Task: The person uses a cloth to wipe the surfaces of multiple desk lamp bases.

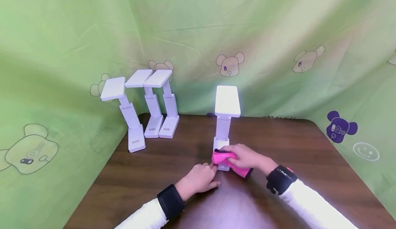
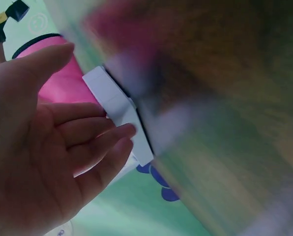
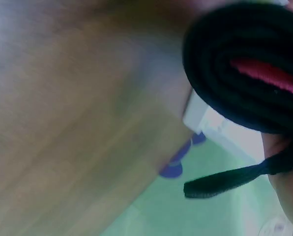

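A white folding desk lamp (image 1: pixel 227 100) stands on the table, its head lit. My right hand (image 1: pixel 247 157) grips a folded pink cloth (image 1: pixel 224 157) with black edging against the lamp's base. From the left, my left hand (image 1: pixel 199 178) has its fingertips right at the side of that base. The left wrist view shows loosely bent fingers (image 2: pixel 95 142) beside the white base (image 2: pixel 118 107), with the thumb apart and nothing gripped. Rolled black edging of the cloth (image 3: pixel 220 93) fills much of the right wrist view and hides part of the base.
Several more white desk lamps (image 1: pixel 168 126) stand at the table's back left, two of them side by side. The dark wood table (image 1: pixel 272 136) ends at a green curtain (image 1: pixel 263 23) printed with bear heads. Black bands (image 1: pixel 171 201) circle both wrists.
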Available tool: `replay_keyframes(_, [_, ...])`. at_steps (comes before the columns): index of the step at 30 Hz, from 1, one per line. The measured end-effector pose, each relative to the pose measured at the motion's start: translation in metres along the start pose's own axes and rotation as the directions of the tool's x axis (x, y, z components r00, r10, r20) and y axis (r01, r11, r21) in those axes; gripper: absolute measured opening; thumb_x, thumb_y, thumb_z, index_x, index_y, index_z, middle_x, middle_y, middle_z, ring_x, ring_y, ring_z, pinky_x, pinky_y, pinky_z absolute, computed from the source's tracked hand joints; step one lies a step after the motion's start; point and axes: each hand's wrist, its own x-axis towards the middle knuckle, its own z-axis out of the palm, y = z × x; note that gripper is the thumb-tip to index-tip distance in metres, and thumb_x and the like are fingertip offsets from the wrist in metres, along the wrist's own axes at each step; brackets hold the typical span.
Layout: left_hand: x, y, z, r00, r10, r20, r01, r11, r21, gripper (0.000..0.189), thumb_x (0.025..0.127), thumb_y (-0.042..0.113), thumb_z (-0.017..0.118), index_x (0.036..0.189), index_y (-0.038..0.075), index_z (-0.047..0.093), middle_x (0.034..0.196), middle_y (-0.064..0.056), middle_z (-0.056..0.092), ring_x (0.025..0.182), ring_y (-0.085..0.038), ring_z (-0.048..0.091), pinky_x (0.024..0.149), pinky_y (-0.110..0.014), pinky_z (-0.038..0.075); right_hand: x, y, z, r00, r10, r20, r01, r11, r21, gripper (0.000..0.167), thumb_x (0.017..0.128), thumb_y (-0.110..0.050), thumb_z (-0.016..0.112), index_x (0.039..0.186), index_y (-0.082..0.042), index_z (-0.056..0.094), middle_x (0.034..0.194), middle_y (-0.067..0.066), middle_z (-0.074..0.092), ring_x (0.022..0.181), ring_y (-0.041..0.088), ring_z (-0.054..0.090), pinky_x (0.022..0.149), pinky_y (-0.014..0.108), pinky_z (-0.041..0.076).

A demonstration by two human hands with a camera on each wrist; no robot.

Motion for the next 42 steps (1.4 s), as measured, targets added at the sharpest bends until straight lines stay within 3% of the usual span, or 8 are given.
replay_keyframes(2, [0.000,-0.002,-0.001,1.000,-0.007,0.005,0.007,1.000,-0.023,0.062,0.094,0.054,0.066,0.136,0.009,0.063,0.135,-0.006,0.066,0.110,-0.018,0.066,0.086,-0.032,0.056,0.004,0.006,-0.008,0.999,0.025,-0.029,-0.027,0.998,-0.063,0.041,0.092,-0.008,0.070,0.132,-0.007,0.065,0.115,0.006,0.072,0.085,0.014,0.066,0.078,0.036,0.056])
replay_keyframes(4, [0.001,-0.003,0.000,1.000,-0.012,-0.008,0.012,1.000,-0.027,0.062,0.094,0.054,0.066,0.138,0.009,0.063,0.139,-0.008,0.062,0.119,-0.020,0.061,0.091,-0.033,0.055,0.009,0.012,-0.011,0.997,0.033,-0.067,-0.044,0.985,-0.168,0.045,0.092,-0.010,0.071,0.136,-0.010,0.063,0.121,0.006,0.071,0.080,0.013,0.066,0.074,0.036,0.056])
replay_keyframes(9, [-0.002,-0.002,0.001,0.999,-0.008,-0.042,0.007,1.000,-0.026,0.058,0.093,0.053,0.068,0.134,0.012,0.067,0.126,-0.008,0.064,0.109,-0.019,0.058,0.085,-0.029,0.055,0.018,0.020,0.004,0.994,-0.016,-0.110,-0.023,0.937,-0.348,0.051,0.092,-0.010,0.072,0.141,-0.017,0.061,0.136,0.005,0.065,0.079,0.017,0.070,0.069,0.034,0.057])
replay_keyframes(17, [-0.005,0.006,0.002,0.999,-0.018,-0.038,0.019,0.999,0.029,0.057,0.092,0.053,0.069,0.130,0.011,0.069,0.112,-0.005,0.064,0.097,-0.016,0.058,0.074,-0.026,0.055,0.007,0.006,0.021,0.989,-0.089,-0.118,0.048,0.949,-0.313,0.047,0.091,-0.005,0.069,0.136,-0.018,0.064,0.130,-0.001,0.069,0.079,0.017,0.072,0.069,0.035,0.058])
replay_keyframes(23, [-0.003,0.008,0.002,0.998,-0.064,-0.005,0.064,0.998,-0.003,0.057,0.088,0.053,0.074,0.128,0.012,0.069,0.106,-0.005,0.063,0.091,-0.016,0.055,0.070,-0.026,0.055,-0.010,-0.010,0.012,0.993,-0.107,-0.048,0.093,0.970,-0.225,0.048,0.091,-0.004,0.067,0.133,-0.027,0.065,0.126,-0.011,0.069,0.069,0.008,0.062,0.065,0.029,0.054])
replay_keyframes(29, [-0.001,0.004,0.003,0.994,-0.096,0.052,0.099,0.993,-0.057,0.063,0.088,0.051,0.075,0.139,0.016,0.062,0.106,-0.005,0.063,0.091,-0.017,0.054,0.070,-0.026,0.053,-0.025,-0.016,-0.004,0.998,-0.065,0.016,0.067,0.983,-0.169,0.048,0.090,-0.006,0.069,0.135,-0.025,0.065,0.124,-0.009,0.070,0.079,0.006,0.064,0.073,0.031,0.055])
replay_keyframes(36, [-0.005,0.000,0.005,0.995,-0.094,0.047,0.097,0.993,-0.067,0.069,0.090,0.052,0.072,0.148,0.017,0.054,0.111,-0.007,0.064,0.093,-0.018,0.055,0.069,-0.025,0.052,-0.032,-0.024,-0.025,0.995,0.002,0.100,0.024,0.966,-0.256,0.044,0.090,-0.008,0.071,0.131,-0.023,0.068,0.112,-0.008,0.072,0.071,0.003,0.056,0.069,0.029,0.053])
replay_keyframes(42, [-0.015,-0.002,0.007,0.994,-0.103,0.047,0.105,0.993,-0.049,0.065,0.089,0.051,0.074,0.142,0.015,0.060,0.109,-0.007,0.063,0.095,-0.018,0.056,0.070,-0.028,0.054,-0.013,-0.037,-0.025,0.998,0.026,0.056,-0.007,0.949,-0.315,0.039,0.089,-0.013,0.075,0.127,-0.019,0.069,0.101,-0.007,0.072,0.067,0.007,0.055,0.066,0.030,0.052])
